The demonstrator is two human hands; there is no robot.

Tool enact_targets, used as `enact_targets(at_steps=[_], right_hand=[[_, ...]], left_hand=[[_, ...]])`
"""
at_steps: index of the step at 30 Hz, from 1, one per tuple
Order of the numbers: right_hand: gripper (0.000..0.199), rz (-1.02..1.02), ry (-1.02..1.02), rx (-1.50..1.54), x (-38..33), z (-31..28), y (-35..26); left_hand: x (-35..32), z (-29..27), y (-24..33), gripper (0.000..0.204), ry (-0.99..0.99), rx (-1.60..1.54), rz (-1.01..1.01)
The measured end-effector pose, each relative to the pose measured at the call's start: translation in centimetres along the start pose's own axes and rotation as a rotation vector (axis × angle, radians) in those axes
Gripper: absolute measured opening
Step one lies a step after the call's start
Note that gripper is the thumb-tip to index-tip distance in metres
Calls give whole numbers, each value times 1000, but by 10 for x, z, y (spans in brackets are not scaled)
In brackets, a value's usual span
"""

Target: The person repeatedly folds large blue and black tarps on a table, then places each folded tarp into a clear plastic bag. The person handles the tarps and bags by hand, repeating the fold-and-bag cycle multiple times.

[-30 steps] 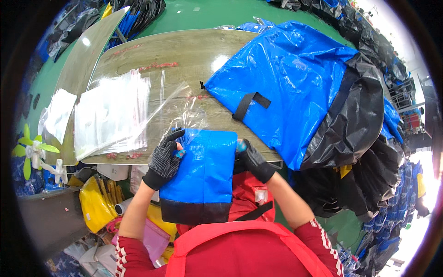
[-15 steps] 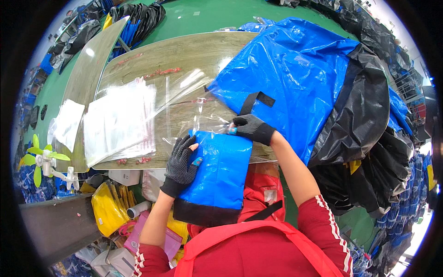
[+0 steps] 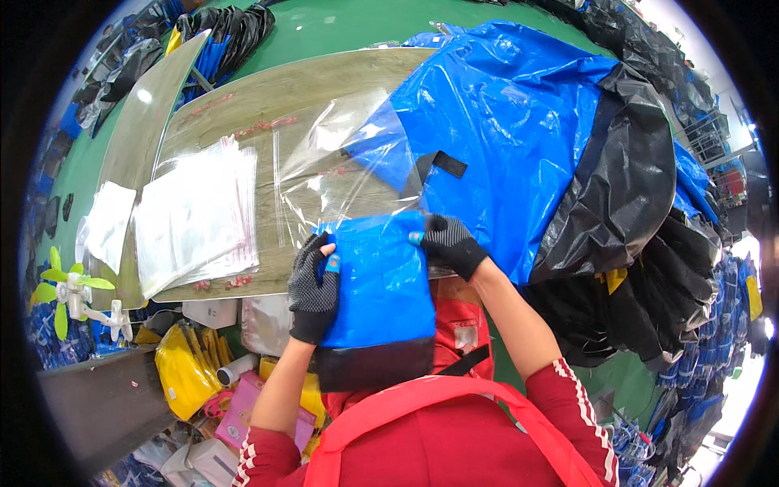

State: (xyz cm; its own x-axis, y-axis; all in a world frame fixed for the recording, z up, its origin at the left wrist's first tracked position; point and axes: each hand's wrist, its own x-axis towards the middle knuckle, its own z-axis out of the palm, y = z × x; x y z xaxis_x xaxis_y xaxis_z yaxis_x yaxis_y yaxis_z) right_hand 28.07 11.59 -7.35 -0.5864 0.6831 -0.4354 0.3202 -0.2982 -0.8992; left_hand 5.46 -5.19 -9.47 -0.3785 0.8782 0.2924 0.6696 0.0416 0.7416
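A folded blue tarpaulin-like piece with a black lower band (image 3: pixel 381 284) hangs in front of me at the table's near edge. My left hand (image 3: pixel 315 288), in a dark dotted work glove, is closed on its upper left edge, the thumb lying over the front. My right hand (image 3: pixel 451 243), gloved alike, pinches its upper right corner. Beyond its top edge a clear plastic bag (image 3: pixel 324 174) spreads over the table, and its near edge meets the top of the blue piece. Whether the blue piece's top is inside the bag, I cannot tell.
White-looking plastic sheets (image 3: pixel 199 215) lie stacked on the wooden table (image 3: pixel 243 89) at left. A big blue and black tarpaulin heap (image 3: pixel 519 122) with a black strap covers its right side. A small green-bladed fan (image 3: pixel 73 284) stands at far left, above yellow folded pieces (image 3: pixel 191 369).
The clear bag has opened out over the table, away from me. My right hand has shifted slightly right and down along the corner, and the blue piece hangs straighter.
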Motion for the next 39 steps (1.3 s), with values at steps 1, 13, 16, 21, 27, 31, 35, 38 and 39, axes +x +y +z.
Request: enact_targets(at_steps=[1,13,16,21,27,31,35,38,39], right_hand=[[33,-87,44,-110,-1,0,-2],[31,-250,-110,-541,-83,10,55],[41,-31,-157,-489,-94,-24,33],[60,-180,270,45,-42,-22,15],[94,-209,24,58,-83,50,49],[95,-59,-133,442,-162,62,62],[59,80,146,-97,-159,48,74],[47,78,246,-98,-147,42,90],[46,23,241,-108,-146,40,94]], left_hand=[[1,5,-4,35,94,-23,-63],[-21,-31,-1,67,-408,-753,-657],[-45,-48,19,75,-619,-645,-720],[0,-51,-4,51,-352,-399,-571],[-20,-18,-7,66,-384,-826,-735],[-108,-43,18,117,-672,-935,-643],[-131,-18,39,82,-503,-803,-843],[-104,5,39,66,-404,-576,-735],[-91,4,35,63,-508,-566,-656]])
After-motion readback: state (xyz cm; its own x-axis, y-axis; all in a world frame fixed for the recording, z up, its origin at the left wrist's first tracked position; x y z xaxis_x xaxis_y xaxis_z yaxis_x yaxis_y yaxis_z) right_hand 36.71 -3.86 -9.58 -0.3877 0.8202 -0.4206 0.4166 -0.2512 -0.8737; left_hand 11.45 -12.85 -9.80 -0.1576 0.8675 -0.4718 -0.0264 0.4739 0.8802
